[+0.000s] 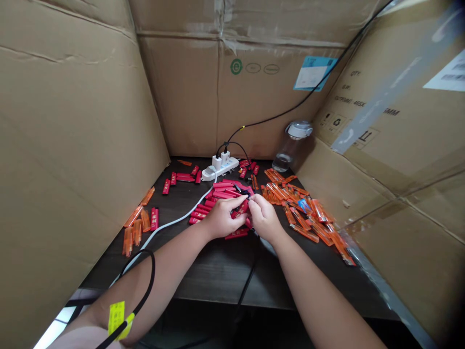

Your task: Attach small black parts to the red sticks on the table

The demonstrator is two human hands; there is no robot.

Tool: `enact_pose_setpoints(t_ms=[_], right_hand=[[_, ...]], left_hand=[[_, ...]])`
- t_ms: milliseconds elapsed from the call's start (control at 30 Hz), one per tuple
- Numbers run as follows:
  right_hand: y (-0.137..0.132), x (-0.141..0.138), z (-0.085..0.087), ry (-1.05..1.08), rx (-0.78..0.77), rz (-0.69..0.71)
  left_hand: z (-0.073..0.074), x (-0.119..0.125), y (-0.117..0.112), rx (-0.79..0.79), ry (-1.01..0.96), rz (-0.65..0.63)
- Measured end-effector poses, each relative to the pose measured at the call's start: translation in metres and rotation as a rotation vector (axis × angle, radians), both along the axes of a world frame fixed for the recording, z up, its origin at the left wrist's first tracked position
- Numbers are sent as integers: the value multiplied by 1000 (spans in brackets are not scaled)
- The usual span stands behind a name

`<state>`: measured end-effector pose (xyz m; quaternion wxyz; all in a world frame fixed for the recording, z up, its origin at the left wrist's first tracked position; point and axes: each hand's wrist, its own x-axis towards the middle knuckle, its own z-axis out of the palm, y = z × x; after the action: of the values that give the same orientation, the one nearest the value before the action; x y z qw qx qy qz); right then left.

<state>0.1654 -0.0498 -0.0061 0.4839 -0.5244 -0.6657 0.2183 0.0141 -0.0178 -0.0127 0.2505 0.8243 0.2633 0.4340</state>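
Observation:
My left hand (225, 218) and my right hand (264, 215) meet over a pile of red lighter cases (223, 195) on the dark table. The fingers of my left hand are closed around a red lighter case (240, 209) with gold characters. Fingertips of both hands pinch together at a small dark piece (247, 193) at its upper end. My right hand's fingers are closed too, and they hide most of what they grip. Orange see-through lighter bodies (286, 196) lie scattered to the right of my right hand.
Cardboard walls (181, 97) stand on three sides. A white power strip (228, 167) with plugged-in chargers sits at the back, its white cable (181, 220) running forward left. A clear water bottle (285, 155) stands back right. More orange pieces (137, 230) lie left. A black cable (283, 112) hangs across.

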Motion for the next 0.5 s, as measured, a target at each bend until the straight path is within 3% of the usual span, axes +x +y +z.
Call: enact_pose_setpoints(t_ms=[233, 500], right_hand=[[4, -3, -6, -78, 75, -21], [16, -7, -13, 17, 101, -126]], left_hand=[[-7, 3, 2, 127, 19, 0], [0, 10, -4, -34, 4, 85]])
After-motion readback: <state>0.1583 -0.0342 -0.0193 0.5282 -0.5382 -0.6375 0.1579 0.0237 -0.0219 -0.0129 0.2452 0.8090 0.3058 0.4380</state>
